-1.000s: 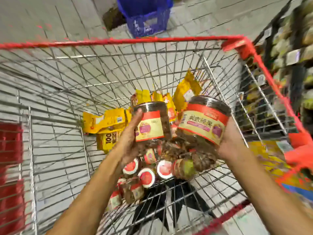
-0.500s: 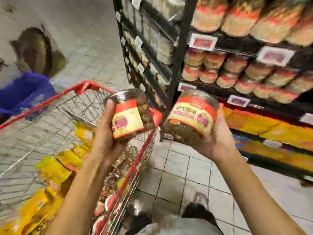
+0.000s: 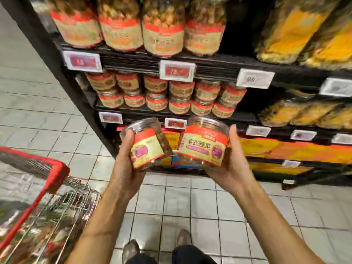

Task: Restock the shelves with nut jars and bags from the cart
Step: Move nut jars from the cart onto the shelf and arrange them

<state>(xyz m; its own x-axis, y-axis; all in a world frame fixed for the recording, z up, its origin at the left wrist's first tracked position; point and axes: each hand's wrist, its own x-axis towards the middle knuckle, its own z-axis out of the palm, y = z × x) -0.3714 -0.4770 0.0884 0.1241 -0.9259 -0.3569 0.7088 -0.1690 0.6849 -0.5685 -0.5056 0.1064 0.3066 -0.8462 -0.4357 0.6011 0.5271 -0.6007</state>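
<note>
My left hand (image 3: 126,168) grips a clear nut jar (image 3: 147,142) with a red and cream label, tilted to the left. My right hand (image 3: 233,164) holds a second, wider nut jar (image 3: 203,142) with the same label, cupped from the right side. Both jars hang in front of the black shelf unit (image 3: 209,61), just below a shelf with two stacked rows of matching small jars (image 3: 167,94). Larger jars (image 3: 162,27) fill the shelf above. The red wire cart (image 3: 49,187) stands at the lower left, its contents blurred.
Yellow bags (image 3: 304,31) fill the shelves to the right. White price tags (image 3: 177,70) line the shelf edges. Orange and yellow packs (image 3: 285,149) lie on the lowest shelf. Grey tiled floor (image 3: 190,206) runs below, with my shoes (image 3: 131,250) at the bottom edge.
I have turned from the cart to face the shelf. Both hands carried their jars up out of the cart and now hold them close to the jar shelf.
</note>
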